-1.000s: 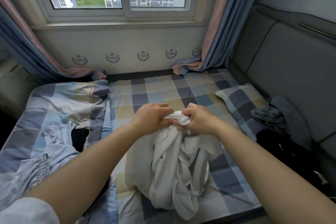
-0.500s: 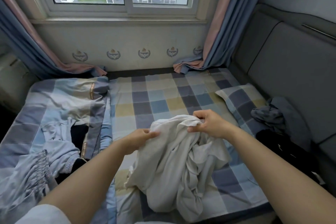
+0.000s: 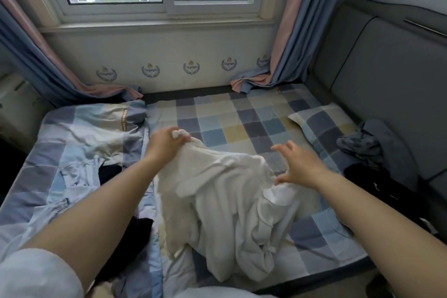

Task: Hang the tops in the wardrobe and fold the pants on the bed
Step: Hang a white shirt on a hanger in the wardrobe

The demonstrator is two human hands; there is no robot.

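- Head view shows the left hand [image 3: 167, 144] curled round a bunched edge of the crumpled white cotton garment [image 3: 232, 213], lifting that corner above the checked blue-and-yellow bed sheet [image 3: 232, 128].
- The right hand [image 3: 300, 164] is spread, fingers straight, hovering at the garment's right side; its thumb seems to brush the cloth, gripping nothing.
- Whether this is a top or pants cannot be told while it lies heaped mid-bed.
- A good move: find a matching edge with the right hand, pull both apart to spread it flat before sorting.
- Dark clothes [image 3: 372, 147] beside the checked pillow [image 3: 321, 123] wait.
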